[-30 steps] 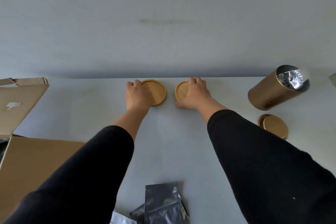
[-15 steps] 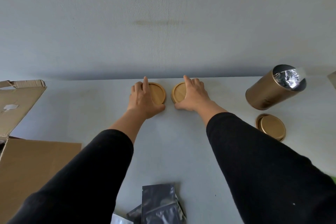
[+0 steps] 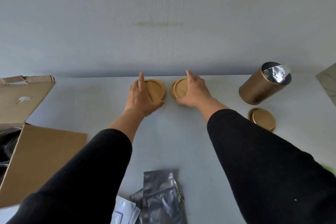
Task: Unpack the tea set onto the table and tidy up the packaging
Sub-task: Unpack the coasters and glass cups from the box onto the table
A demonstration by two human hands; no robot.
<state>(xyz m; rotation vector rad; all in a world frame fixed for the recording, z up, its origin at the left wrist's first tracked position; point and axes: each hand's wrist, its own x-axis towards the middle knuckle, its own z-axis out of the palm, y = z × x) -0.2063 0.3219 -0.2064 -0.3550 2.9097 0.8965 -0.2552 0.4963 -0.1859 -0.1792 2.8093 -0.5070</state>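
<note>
Setting out the two wooden coasters along the far edge of the table (image 3: 181, 138), we have one under each hand. Our left hand (image 3: 141, 99) lies flat over the near-left part of the left coaster (image 3: 154, 90), fingers straight, the forefinger pointing to twelve o'clock and the thumb at the near rim. Our right hand (image 3: 195, 94) rests the same way on the right coaster (image 3: 180, 88), fingers relaxed, grasping nothing. Each coaster seems to be a small stack, since a second rim shows under the top disc, though we cannot be sure. The two sit just beside each other with a narrow gap between.

To do this step well, we judge that we should press lightly and slide, not lift, so the discs stay squared one over the other, then line both up with the table's back edge and keep the gap even.

At three o'clock from the coasters stands a gold tin (image 3: 261, 85), tilted in this wide view, with foil showing in its open mouth; its lid (image 3: 261, 119) lies at about four o'clock. The open cardboard box (image 3: 34, 160) sits at eight o'clock, and foil pouches (image 3: 160, 196) lie at six o'clock, near us. That packaging is yet to be tidied.
</note>
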